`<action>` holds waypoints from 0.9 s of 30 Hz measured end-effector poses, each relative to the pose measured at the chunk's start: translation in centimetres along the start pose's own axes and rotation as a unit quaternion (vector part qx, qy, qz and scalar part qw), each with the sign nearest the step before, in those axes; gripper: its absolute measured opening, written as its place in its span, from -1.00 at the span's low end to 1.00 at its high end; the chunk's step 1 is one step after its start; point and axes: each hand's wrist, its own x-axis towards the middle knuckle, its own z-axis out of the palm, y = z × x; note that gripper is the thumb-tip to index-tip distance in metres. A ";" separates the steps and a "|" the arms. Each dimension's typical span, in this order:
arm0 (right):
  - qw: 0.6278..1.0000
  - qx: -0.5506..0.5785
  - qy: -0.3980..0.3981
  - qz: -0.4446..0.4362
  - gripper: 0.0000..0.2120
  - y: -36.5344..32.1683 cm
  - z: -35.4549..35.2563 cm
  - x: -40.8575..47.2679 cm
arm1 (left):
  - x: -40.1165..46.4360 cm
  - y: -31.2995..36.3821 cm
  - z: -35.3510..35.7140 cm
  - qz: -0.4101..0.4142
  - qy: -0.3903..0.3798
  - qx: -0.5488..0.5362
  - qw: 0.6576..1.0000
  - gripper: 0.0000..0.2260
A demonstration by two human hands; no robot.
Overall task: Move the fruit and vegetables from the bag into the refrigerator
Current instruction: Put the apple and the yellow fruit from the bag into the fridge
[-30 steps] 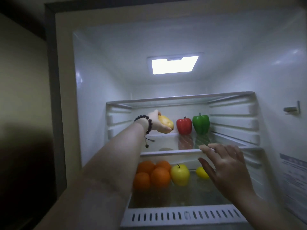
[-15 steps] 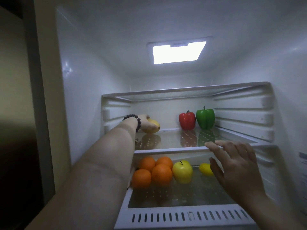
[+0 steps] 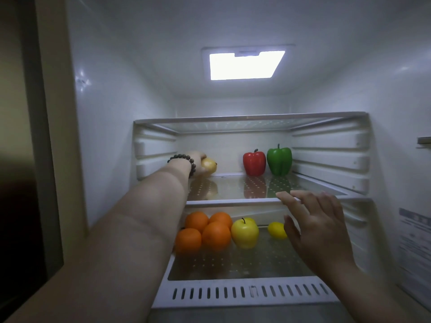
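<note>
The left hand (image 3: 197, 159) gripped a yellow fruit (image 3: 209, 165) low over the middle shelf (image 3: 233, 201) at nine o'clock, likely mid-placement, needing release next, while the right hand (image 3: 319, 220) hovered open-fingered.

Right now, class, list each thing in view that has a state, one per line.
refrigerator: open
light: on
left hand: holds the yellow fruit at the middle shelf
right hand: open, fingers at the shelf's front edge
red pepper: upright
green pepper: upright
</note>
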 end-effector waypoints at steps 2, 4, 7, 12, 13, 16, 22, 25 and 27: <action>1.000 0.002 -0.002 0.003 -0.61 0.0 0.0 0.0 | -0.1 0.3 0.0 0.007 -0.035 0.009 0.999 -0.21; 1.000 0.000 -0.003 0.003 -0.61 0.0 0.1 -0.1 | -0.6 0.5 -0.4 0.014 -0.061 -0.002 0.998 -0.19; 1.000 -0.002 -0.008 0.005 -0.60 0.0 0.1 0.1 | -1.6 0.3 -1.7 0.003 -0.044 -0.030 0.999 -0.20; 0.999 -0.002 -0.023 0.027 -0.58 -0.6 -0.2 0.2 | -4.7 2.0 -2.8 0.035 0.014 -0.032 0.999 -0.24; 0.999 -0.002 -0.028 0.030 -0.58 -0.7 -0.4 0.2 | -5.6 3.0 -2.9 0.050 0.029 -0.038 0.998 -0.26; 0.998 0.000 -0.045 0.035 -0.57 -0.9 -0.8 0.3 | -9.4 6.1 -3.5 0.098 0.106 -0.074 0.987 -0.34; 0.987 0.024 -0.150 0.051 -0.49 -1.3 -2.8 0.7 | -17.9 9.2 -1.5 0.181 0.263 -0.121 0.940 -0.47; 0.978 0.043 -0.188 0.080 -0.42 -1.9 -4.4 0.3 | -21.3 9.4 1.1 0.206 0.272 -0.157 0.927 -0.46; 0.975 0.047 -0.190 0.108 -0.41 -2.5 -5.7 -1.0 | -23.3 9.2 3.1 0.199 0.260 -0.157 0.932 -0.43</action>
